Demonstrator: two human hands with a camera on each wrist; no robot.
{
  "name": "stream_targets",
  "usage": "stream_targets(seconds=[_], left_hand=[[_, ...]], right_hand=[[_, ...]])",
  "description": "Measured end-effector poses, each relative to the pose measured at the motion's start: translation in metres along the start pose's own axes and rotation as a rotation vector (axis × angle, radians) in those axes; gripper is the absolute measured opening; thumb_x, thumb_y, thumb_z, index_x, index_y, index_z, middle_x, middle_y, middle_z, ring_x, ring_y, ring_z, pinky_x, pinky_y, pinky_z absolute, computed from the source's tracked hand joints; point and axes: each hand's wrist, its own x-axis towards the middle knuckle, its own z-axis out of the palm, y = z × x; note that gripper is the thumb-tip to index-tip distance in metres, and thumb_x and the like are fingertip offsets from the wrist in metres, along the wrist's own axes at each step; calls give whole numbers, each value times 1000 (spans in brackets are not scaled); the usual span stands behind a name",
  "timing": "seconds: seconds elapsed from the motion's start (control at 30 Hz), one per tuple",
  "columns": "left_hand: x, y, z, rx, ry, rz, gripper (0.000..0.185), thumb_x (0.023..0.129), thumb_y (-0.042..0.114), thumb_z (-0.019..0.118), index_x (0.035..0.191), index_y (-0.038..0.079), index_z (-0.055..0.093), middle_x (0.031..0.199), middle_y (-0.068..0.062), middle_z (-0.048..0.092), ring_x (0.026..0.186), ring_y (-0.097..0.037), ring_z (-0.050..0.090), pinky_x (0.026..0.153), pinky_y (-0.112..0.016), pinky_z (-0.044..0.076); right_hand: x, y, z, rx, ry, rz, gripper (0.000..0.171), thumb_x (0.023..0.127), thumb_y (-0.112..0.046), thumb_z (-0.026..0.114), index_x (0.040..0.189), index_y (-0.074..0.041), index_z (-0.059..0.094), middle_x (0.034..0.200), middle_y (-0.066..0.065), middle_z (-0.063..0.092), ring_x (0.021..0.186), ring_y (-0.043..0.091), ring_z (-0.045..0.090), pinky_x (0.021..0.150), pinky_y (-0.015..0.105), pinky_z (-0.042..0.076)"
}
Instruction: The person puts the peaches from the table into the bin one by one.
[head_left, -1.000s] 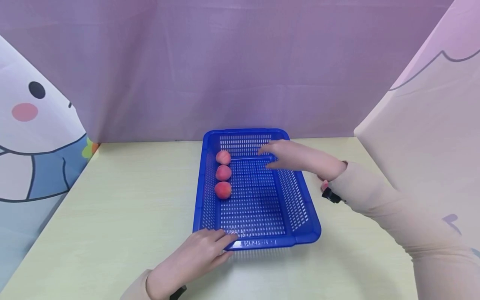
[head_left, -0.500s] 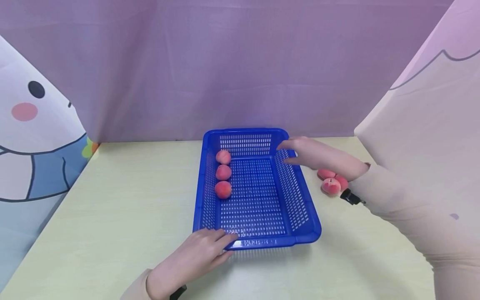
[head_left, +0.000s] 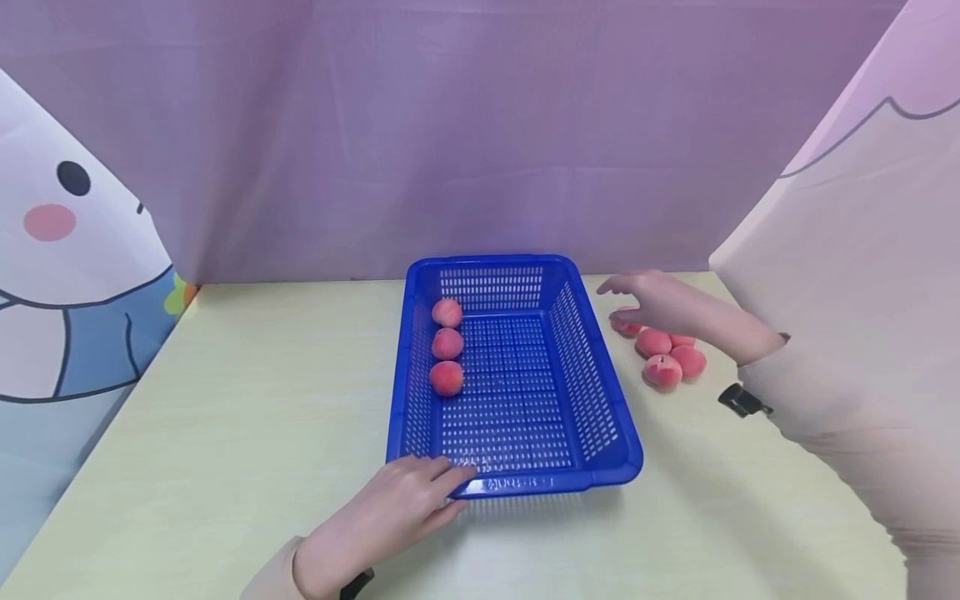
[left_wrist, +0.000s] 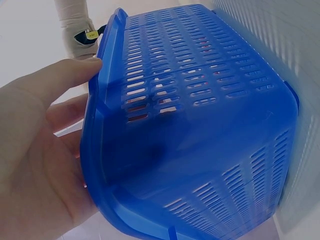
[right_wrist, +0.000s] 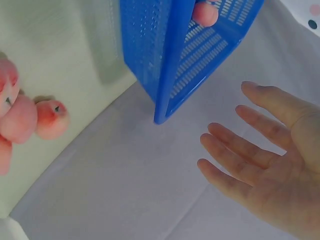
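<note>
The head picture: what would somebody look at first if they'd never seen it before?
Probably the big blue basket in the middle, with three peaches in a row along its left side. Next might come the bunch of peaches on the pale table to its right. The cartoon face at the far left is eye-catching too.

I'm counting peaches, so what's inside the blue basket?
Three peaches line the left side of the basket. They hide what's beneath them; the left hand covers the near left corner.

Left grip (head_left: 397, 508) pinches down low, thumb (left_wrist: 75, 72) opposite the fingers (left_wrist: 67, 111). Right arm (head_left: 832, 429) is stretched way out front, and the right grip (head_left: 656, 302) kinda hangs there loose, fingers spread and a little bent.
</note>
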Motion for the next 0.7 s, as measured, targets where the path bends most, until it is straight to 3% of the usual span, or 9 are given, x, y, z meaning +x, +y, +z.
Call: stream_targets(seconds=[0.17,0.7], left_hand=[[0,-1,1,13,5,4,26,78,28,65,97,11,64,79,3,63,65,-8,59,58,-21,47],[-1,-1,2,24,17,8,26,76,26,68,96,11,64,79,3,63,65,-8,59,59,-22,48]], right_hand=[[-6,9,-1,-18,21,-5,35,75,-4,67,107,7,58,100,22,60,94,37,56,80,47,45],[-26,38,13,-28,-30,85,34,73,-2,66,105,7,58,92,20,61,87,36,57,77,48,45]])
